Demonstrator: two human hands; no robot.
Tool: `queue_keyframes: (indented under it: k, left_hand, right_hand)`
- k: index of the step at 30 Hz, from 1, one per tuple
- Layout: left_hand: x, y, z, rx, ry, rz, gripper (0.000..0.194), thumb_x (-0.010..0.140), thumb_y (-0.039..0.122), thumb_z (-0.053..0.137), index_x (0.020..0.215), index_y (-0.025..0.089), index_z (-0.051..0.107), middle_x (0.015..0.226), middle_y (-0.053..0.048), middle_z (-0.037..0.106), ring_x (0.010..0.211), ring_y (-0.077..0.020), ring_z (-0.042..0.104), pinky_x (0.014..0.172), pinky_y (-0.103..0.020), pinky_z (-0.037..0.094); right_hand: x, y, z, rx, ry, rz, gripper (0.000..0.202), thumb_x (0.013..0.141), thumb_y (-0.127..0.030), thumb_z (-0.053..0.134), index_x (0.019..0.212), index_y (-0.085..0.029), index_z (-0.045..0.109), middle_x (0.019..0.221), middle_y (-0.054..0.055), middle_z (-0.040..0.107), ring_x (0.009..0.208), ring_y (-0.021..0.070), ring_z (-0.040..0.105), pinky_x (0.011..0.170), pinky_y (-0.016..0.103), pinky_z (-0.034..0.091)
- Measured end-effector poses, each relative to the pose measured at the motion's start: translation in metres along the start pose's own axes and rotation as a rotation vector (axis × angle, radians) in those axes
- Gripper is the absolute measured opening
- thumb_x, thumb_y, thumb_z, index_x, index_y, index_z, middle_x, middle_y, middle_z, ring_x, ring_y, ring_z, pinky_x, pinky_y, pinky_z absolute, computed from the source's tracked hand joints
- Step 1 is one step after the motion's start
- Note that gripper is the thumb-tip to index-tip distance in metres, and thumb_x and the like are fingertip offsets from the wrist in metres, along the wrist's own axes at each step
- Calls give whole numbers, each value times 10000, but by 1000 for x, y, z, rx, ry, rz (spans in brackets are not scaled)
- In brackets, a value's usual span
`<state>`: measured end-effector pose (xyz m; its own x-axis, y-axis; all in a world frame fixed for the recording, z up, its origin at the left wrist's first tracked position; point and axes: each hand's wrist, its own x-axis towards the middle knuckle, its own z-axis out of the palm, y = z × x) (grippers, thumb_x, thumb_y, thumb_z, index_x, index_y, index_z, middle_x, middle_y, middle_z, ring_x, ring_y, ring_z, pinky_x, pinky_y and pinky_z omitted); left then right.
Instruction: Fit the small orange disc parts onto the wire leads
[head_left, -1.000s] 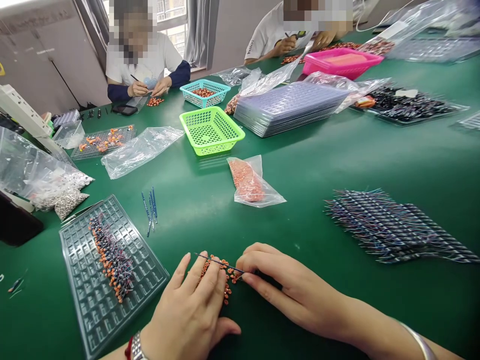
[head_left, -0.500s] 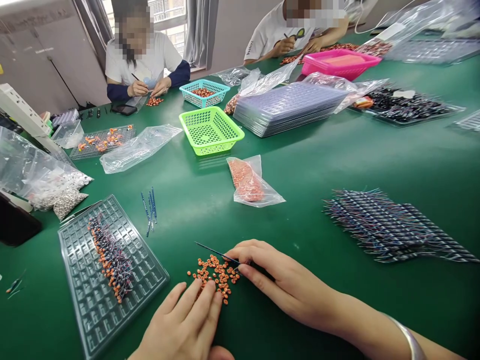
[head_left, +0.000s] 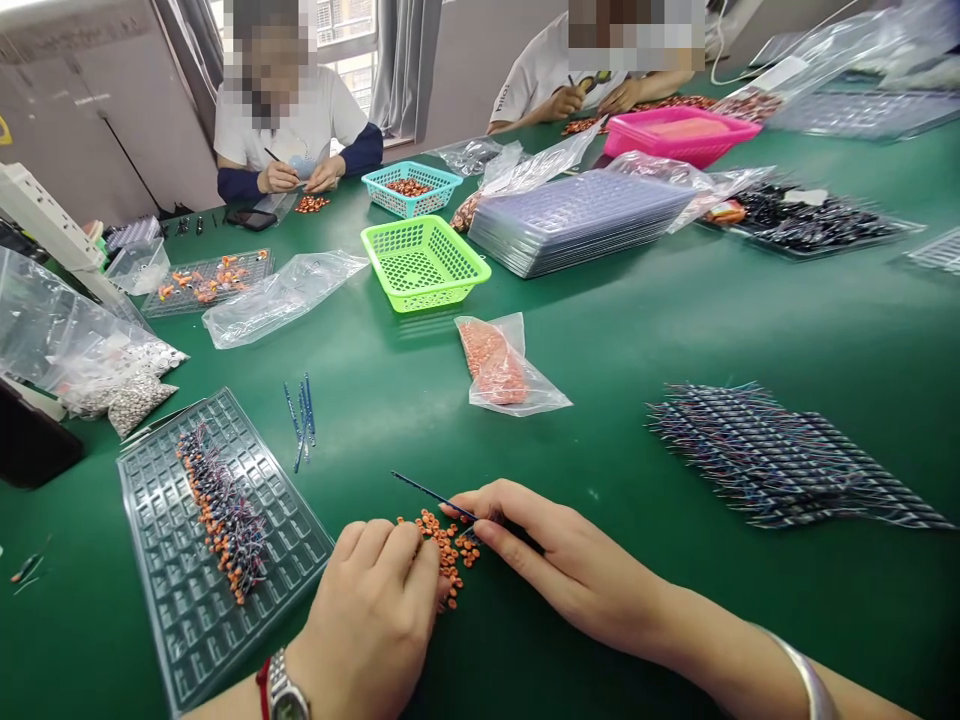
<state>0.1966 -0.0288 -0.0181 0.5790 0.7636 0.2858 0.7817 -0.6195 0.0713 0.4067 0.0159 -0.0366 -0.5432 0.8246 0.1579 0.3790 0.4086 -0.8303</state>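
While the left hand [head_left: 375, 605] curls palm-down over the near left edge of a loose cluster of small orange pieces [head_left: 450, 545], its fingertips are hidden, so whether it grips one cannot be told. A wristwatch [head_left: 285, 692] and a red band [head_left: 263, 688] circle that wrist. The right hand [head_left: 577, 560], with a silvery bangle [head_left: 802, 665] on its wrist, pinches a thin dark stick [head_left: 431, 492] between thumb and forefinger; the stick slants up and leftward above the far side of the cluster, which lies on the green table [head_left: 600, 420] between the hands.

Left of the left hand, a gridded tray [head_left: 161, 560] bears a long heap of orange-tipped wired parts [head_left: 225, 525]. On the right, well apart from the right hand, lies a layered pile of dark striped strips [head_left: 787, 455] with fine wires sticking out. Just beyond the gridded tray are a few blue sticks [head_left: 304, 425], and more centrally a clear bag [head_left: 499, 375] of orange pieces. A bag of white pieces [head_left: 142, 400] sits at far left.

Farther back stand a green basket [head_left: 425, 298] and, to its right, stacked clear trays [head_left: 577, 225]; black parts [head_left: 817, 215] fill a tray beyond them to the right. Behind come a light-blue basket [head_left: 411, 207] holding reddish pieces and a pink basket [head_left: 675, 150]. Two people in white shirts, one at left [head_left: 277, 140] and one at right [head_left: 536, 85], work with their hands across the table.
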Motion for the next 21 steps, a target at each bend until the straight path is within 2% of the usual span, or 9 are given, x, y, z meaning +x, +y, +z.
queue_keyframes:
  k: [2,4,11,15,21]
  left_hand:
    - [5,0,2,-3,-5,-42,104,917,122,513,898,162,607,872,-55,628,751,-218,550,651,-360,438]
    - [9,0,3,-7,-39,-86,94,880,113,569,812,177,573,826,-36,600,717,-215,518,616,-361,419]
    - [15,-2,0,-64,-127,-142,124,892,130,555,786,193,545,810,-15,567,710,-201,478,609,-353,393]
    - [13,-2,2,-33,-97,-111,128,885,125,563,776,188,539,800,-19,558,711,-201,472,609,-351,382]
    - [7,-4,7,33,20,-9,152,863,88,593,750,172,535,777,-26,564,708,-196,469,632,-341,365]
  right_hand:
    - [1,0,1,-6,-8,-23,249,1040,-323,373,1010,-206,591,952,74,662,886,205,645,806,331,559]
    - [1,1,2,-10,-14,-34,270,1049,-340,359,1017,-206,591,928,69,651,859,201,637,783,324,556]
    - [0,0,1,-4,-17,6,260,1049,-331,345,949,-211,553,877,50,619,769,185,596,708,308,529]
    - [0,-1,0,-14,29,12,278,1044,-354,351,874,-220,526,825,33,606,722,181,582,678,297,516]
    - [-2,1,-3,28,42,114,251,1027,-354,368,899,-219,537,816,37,648,728,193,618,658,296,508]
